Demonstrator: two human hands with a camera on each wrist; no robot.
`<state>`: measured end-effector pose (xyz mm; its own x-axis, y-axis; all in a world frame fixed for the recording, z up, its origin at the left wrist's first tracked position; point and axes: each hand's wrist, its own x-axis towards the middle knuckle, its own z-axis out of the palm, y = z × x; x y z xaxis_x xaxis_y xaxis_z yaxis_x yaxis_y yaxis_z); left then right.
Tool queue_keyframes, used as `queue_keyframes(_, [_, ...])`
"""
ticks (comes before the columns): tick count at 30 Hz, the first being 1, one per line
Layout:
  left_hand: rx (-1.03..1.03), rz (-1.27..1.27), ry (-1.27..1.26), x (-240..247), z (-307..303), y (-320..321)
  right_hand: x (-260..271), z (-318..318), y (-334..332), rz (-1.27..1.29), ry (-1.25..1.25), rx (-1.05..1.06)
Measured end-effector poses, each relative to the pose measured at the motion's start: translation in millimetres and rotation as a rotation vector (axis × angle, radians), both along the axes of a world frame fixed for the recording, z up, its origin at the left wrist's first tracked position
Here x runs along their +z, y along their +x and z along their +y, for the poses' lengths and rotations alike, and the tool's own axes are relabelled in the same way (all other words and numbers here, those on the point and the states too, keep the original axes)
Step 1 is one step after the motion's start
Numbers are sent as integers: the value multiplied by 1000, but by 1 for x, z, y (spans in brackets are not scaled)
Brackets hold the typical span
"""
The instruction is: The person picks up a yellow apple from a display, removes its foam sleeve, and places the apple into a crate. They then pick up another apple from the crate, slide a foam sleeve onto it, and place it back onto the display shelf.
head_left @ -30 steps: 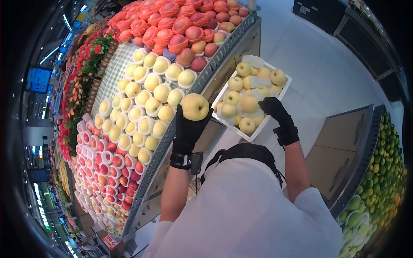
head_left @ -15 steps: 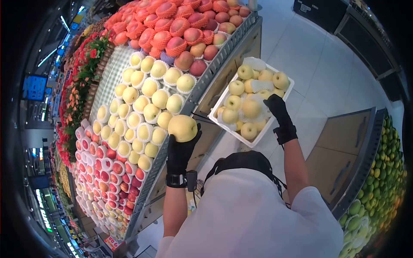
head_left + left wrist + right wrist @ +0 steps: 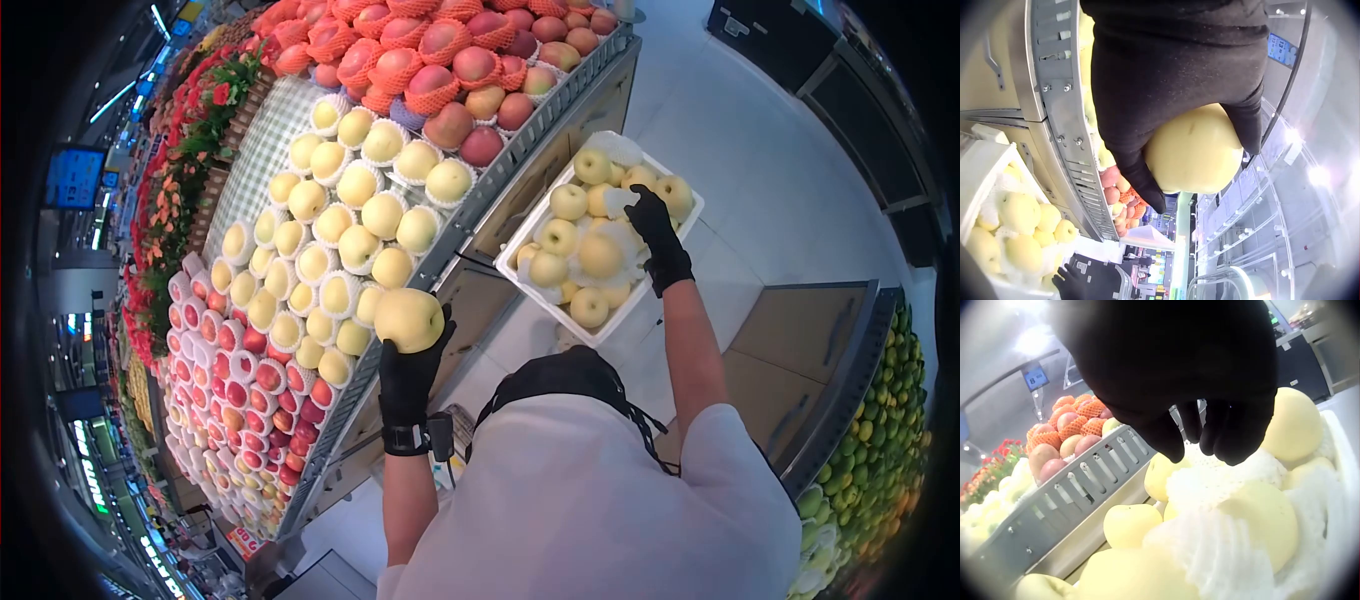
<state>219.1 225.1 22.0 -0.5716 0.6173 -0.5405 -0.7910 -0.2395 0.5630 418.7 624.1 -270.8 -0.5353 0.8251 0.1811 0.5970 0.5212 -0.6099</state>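
Observation:
My black-gloved left hand grips a large yellow apple beside the edge of the fruit display. In the left wrist view, thumb and fingers curve round the apple from both sides. My gloved right hand is over a white foam box of yellow apples. In the right wrist view, its bent fingers point down, with a gap between thumb and fingers. The fingertips are right at a white foam net lying among the apples in the box.
Yellow apples in foam nets fill the display's middle, with red apples nearer and fruit in orange nets beyond. A grey slatted rail edges the display. Green fruit lies on a stand at right.
My left hand has moved left and down, carrying the yellow apple. My right hand has reached farther into the box, its fingers now at the foam net.

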Motion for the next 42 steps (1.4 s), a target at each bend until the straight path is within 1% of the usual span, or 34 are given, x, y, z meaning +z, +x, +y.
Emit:
queue_keyframes(1, [-44,291,-147,-10,-3,0,5,4,-6,7,-113,-38])
queue_keyframes(2, [-53,407,-195,-12,-3,0,10,6,-13,16,-227,-74])
queue_keyframes(3, [-57,522,-249,-14,-4,0,8,7,-17,97,-294,-69])
queue_keyframes(4, [-27,461,-201,-12,-4,0,6,8,-18,178,-363,-63])
queue_keyframes(6, [-1,440,-184,-11,-6,-4,10,8,-20,339,-482,-77])
queue_keyframes(7, [-5,478,-217,-13,-7,-5,16,7,-21,420,-540,-86])
queue_keyframes(8, [-8,479,-224,-13,-7,-5,21,4,-18,451,-729,-183])
queue_keyframes(10, [-11,446,-214,-10,-6,-6,22,5,-18,327,-741,-233])
queue_keyframes(12, [-27,531,-251,-9,-4,-6,-21,32,-16,37,-378,-124])
queue_keyframes(13, [-43,652,-307,-10,-2,-5,-21,36,-15,51,-377,-105])
queue_keyframes(15, [-177,758,-332,-21,-11,-13,-24,38,-8,77,-374,-72])
queue_keyframes(16, [-296,742,-298,-29,-19,-22,-18,37,-8,130,-360,-9])
queue_keyframes(17, [-354,754,-290,-39,-24,-27,-13,35,-8,183,-348,55])
queue_keyframes(18, [-411,766,-281,-41,-24,-30,8,20,-11,494,-394,96])
queue_keyframes(19, [-409,802,-308,-38,-21,-29,25,7,-13,801,-445,138])
queue_keyframes(21, [-335,642,-134,-41,-20,-29,51,3,-11,550,-437,71])
queue_keyframes(22, [-260,445,62,-48,-23,-32,60,-1,-9,425,-434,36])
queue_keyframes(23, [-183,244,255,-54,-25,-34,69,-5,-10,372,-407,36])
queue_keyframes(25, [-226,347,186,-46,-20,-30,79,-11,-11,268,-353,38])
queue_keyframes(27, [-303,534,11,-37,-13,-27,75,-17,-12,348,-308,60])
queue_keyframes(30, [-497,951,-394,-16,0,-24,79,-30,-11,434,-209,74])
queue_keyframes(31, [-583,1099,-515,4,5,-20,80,-34,-11,452,-198,87])
queue_keyframes(32, [-572,1052,-447,6,3,-21,80,-38,-12,467,-189,105])
queue_keyframes(33, [-561,1003,-379,7,2,-21,84,-44,-13,507,-324,102])
queue_keyframes(34, [-444,761,-124,-5,-4,-26,93,-53,-13,541,-461,102])
queue_keyframes(35, [-285,377,138,-16,-8,-30,102,-60,-14,570,-599,102])
queue_keyframes(36, [-100,-10,377,-27,-11,-33,113,-69,-17,620,-587,135])
queue_keyframes(38, [-194,184,318,-27,-16,-36,129,-88,-27,718,-570,202])
queue_keyframes(40, [-34,-111,460,-34,-19,-41,120,-86,-40,589,-501,213])
queue_keyframes(41, [-11,-443,630,-36,-23,-44,116,-85,-45,525,-463,216])
queue_keyframes(42, [11,-776,799,-34,-27,-45,120,-91,-50,534,-518,207])
